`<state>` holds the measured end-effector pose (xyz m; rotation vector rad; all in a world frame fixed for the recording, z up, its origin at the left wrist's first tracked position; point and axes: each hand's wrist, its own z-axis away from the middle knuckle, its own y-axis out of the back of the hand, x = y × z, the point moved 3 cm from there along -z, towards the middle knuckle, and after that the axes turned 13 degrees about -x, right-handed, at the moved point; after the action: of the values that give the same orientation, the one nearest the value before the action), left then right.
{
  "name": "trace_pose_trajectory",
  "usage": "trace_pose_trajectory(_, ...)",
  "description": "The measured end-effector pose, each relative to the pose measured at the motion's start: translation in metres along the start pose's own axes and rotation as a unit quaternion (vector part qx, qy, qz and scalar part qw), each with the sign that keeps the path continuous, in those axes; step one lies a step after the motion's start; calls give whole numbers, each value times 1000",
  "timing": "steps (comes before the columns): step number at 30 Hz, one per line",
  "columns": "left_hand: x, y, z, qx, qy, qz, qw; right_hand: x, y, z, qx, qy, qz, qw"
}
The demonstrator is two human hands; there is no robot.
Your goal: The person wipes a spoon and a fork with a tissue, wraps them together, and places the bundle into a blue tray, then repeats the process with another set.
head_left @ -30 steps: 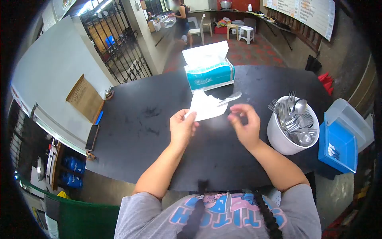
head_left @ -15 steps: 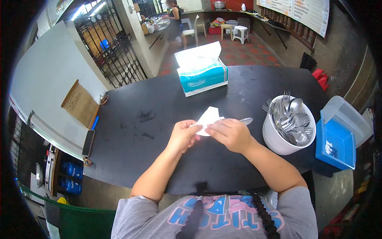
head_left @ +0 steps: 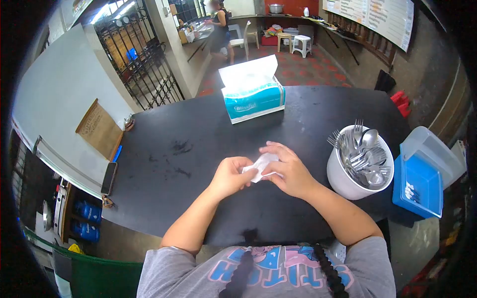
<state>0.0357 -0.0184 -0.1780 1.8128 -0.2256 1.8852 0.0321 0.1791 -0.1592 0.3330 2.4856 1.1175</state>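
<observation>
Now that the tissue [head_left: 262,165] is gathered small between the hands, the utensil whose end poked out past the right hand [head_left: 294,175] half a second ago no longer shows; the folding looks further along, though whether metal sits inside is hidden. The left hand [head_left: 230,177] pinches the tissue's left end between thumb and fingers. The right thumb and fingers appear closed on its other end, with one finger raised above it. The tissue lies over the table [head_left: 169,208], nearer the person than the pack [head_left: 254,104], well left of the tub [head_left: 343,179].
</observation>
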Motion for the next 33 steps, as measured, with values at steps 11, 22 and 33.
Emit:
trace_pose_trajectory(11,9,16,10,-81,-2,-110,991,2,-45,15,-88,-277,-447,846)
trace_pose_trajectory(22,26,8,13,-24,-178,-337,924,25,-48,22,-219,-352,-584,698)
trace_pose_trajectory(33,23,9,18,107,-329,-434,832,20,-43,23,-232,-343,-774,479)
